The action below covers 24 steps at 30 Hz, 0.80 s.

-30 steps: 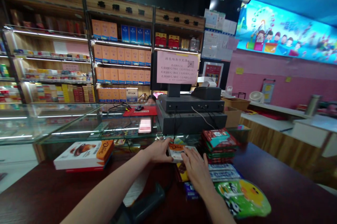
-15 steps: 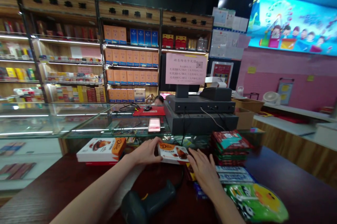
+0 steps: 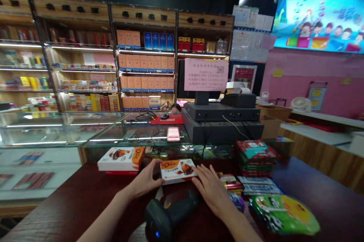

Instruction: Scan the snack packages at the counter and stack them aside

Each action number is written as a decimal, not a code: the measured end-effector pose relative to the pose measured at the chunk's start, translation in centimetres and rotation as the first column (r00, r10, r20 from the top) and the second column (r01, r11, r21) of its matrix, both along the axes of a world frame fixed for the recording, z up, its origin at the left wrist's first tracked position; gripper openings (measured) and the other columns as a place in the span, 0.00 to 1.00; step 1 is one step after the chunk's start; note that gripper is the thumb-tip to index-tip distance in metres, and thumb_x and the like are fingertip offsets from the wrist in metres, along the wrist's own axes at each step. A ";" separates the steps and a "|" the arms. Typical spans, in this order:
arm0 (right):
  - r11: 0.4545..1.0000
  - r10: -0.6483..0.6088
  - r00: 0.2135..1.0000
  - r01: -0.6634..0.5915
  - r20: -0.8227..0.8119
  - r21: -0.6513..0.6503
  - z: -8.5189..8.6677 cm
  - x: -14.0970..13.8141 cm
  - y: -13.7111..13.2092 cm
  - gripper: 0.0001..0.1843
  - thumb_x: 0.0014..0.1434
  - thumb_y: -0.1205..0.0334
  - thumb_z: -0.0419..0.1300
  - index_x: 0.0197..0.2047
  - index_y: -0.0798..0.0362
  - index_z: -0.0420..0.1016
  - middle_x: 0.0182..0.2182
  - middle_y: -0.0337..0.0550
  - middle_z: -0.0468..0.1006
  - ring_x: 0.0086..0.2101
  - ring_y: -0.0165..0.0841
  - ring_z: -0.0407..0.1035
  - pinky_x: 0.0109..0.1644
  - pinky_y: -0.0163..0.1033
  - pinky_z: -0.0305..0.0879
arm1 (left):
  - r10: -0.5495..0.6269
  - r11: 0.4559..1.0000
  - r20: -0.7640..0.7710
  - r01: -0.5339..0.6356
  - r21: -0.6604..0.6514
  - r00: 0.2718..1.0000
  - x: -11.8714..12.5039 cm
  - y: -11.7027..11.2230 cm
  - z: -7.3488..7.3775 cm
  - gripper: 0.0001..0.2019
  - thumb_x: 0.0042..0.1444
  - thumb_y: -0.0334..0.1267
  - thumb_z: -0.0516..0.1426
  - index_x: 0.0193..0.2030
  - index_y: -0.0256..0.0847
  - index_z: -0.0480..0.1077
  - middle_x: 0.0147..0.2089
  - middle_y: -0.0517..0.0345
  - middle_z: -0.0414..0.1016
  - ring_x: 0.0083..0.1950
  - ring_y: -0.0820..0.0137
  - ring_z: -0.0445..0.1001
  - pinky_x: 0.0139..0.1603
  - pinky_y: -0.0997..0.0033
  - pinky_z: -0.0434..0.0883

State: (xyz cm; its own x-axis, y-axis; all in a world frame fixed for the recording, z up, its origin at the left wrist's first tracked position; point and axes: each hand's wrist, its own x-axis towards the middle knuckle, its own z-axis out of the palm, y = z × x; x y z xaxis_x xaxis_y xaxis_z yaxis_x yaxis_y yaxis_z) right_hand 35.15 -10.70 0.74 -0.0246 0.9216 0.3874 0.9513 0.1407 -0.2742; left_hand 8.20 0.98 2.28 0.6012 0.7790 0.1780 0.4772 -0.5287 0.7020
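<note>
My left hand (image 3: 148,180) grips the left end of a small orange and white chocolate box (image 3: 178,169), held just above the dark counter (image 3: 71,200). My right hand (image 3: 212,189) lies flat with fingers spread against the box's right edge. A black barcode scanner (image 3: 167,214) lies on the counter right below the box, between my forearms. A larger chocolate box (image 3: 122,158) of the same brand rests to the left on top of a red box.
Right of my hands lie flat snack packets (image 3: 257,186), a stack of red and green packets (image 3: 256,155) and a green and yellow bag (image 3: 284,213). Behind stand a glass display case (image 3: 57,130), a cash register with screen (image 3: 222,119) and shelves of boxes.
The small chocolate box has come left and nearer to me, off the pile of packets, carried between both hands. The view has shifted right, bringing the scanner under the box.
</note>
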 end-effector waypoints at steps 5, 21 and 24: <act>1.000 0.029 1.000 -0.028 -0.011 0.013 0.2 -0.7 0.0 0.27 0.72 0.50 0.46 0.66 0.52 0.68 0.64 0.51 0.70 0.66 0.42 0.61 0.73 0.58 0.49 | -0.002 0.999 0.109 0.007 -0.044 0.994 -2.3 -0.2 -1.4 0.27 0.50 0.38 0.60 0.57 0.42 0.59 0.62 0.46 0.72 0.65 0.60 0.70 0.71 0.56 0.63; 0.990 0.064 0.998 -0.065 -0.018 -0.124 0.7 -2.1 0.4 0.28 0.72 0.54 0.45 0.68 0.57 0.64 0.65 0.54 0.68 0.66 0.43 0.60 0.73 0.54 0.50 | 0.037 0.999 0.049 -0.036 -0.014 0.998 -4.7 -0.7 -2.1 0.33 0.54 0.39 0.55 0.68 0.41 0.53 0.67 0.46 0.68 0.69 0.61 0.66 0.72 0.52 0.59; 0.985 0.058 0.995 -0.070 -0.076 -0.157 0.8 -2.5 0.6 0.29 0.72 0.50 0.45 0.69 0.56 0.62 0.65 0.54 0.68 0.65 0.44 0.61 0.72 0.54 0.51 | 0.037 0.999 -0.001 -0.037 0.015 0.999 -4.8 -1.2 -1.2 0.34 0.54 0.39 0.54 0.68 0.42 0.52 0.66 0.47 0.70 0.69 0.61 0.66 0.72 0.53 0.60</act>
State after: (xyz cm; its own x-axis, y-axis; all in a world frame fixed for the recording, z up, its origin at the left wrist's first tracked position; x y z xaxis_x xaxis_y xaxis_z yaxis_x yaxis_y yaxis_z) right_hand 32.65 -10.10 1.52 -0.0635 0.9691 0.2384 0.9192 0.1498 -0.3641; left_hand 3.43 -0.26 1.04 0.5721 0.7980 0.1892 0.4975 -0.5211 0.6935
